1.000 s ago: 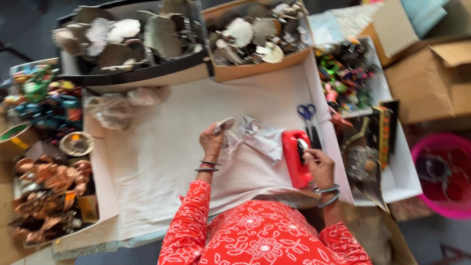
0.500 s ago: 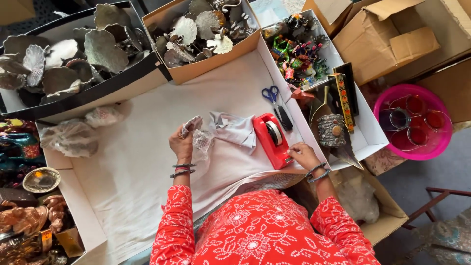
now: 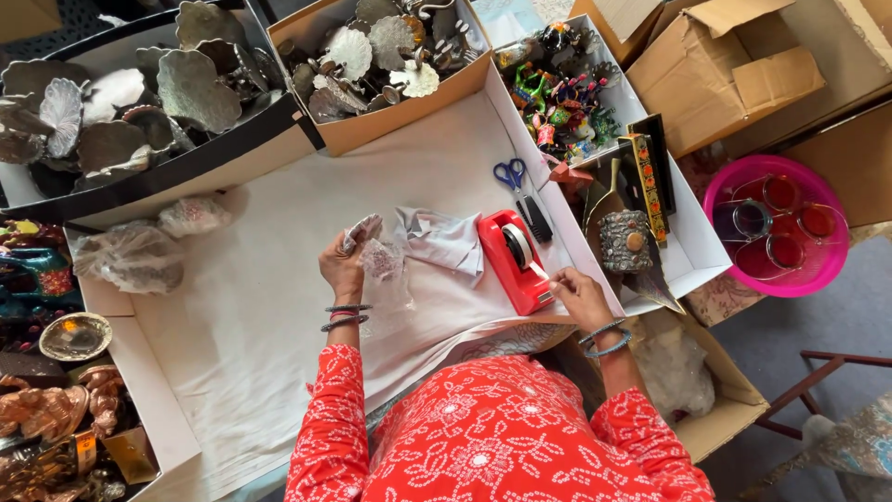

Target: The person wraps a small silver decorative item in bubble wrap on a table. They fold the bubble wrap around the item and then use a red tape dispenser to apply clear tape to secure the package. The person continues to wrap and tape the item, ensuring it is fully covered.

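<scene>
Holding a small wrapped piece up off the surface (image 3: 279, 307), the left hand (image 3: 342, 268) is closed around it near the middle of the white paper sheet. Only one view, head camera, looking straight down.

Wrapped piece (image 3: 364, 244): small metal-looking ornament, scalloped grey edge showing above the fingers, clear plastic film hanging loose below. Judged light, rigid at the core, thin at the rim and probably easy to bend or scratch. Film looks slick, so a grip on the film alone would likely slide; better taken across the solid body, thumb on one face, fingers behind.

Right hand (image 3: 578, 296): at the near end of the red tape dispenser (image 3: 513, 260), fingertips pinched together on what appears to be the free tape end by the cutter. Cannot tell whether tape is actually between the fingers. Dispenser sits flat, looks weighted and stable; the tape itself is thin and sticky and would fold onto itself if let slack.

Hands well apart, crumpled grey cloth (image 3: 444, 244) lying between them.

Around: blue-handled scissors (image 3: 513, 178) just beyond the dispenser; brown box of silver leaf-shaped plates (image 3: 372, 56) at the far edge; pink tub with glass cups (image 3: 776, 228) well off to the right; two bagged pieces (image 3: 139, 251) at the left.
</scene>
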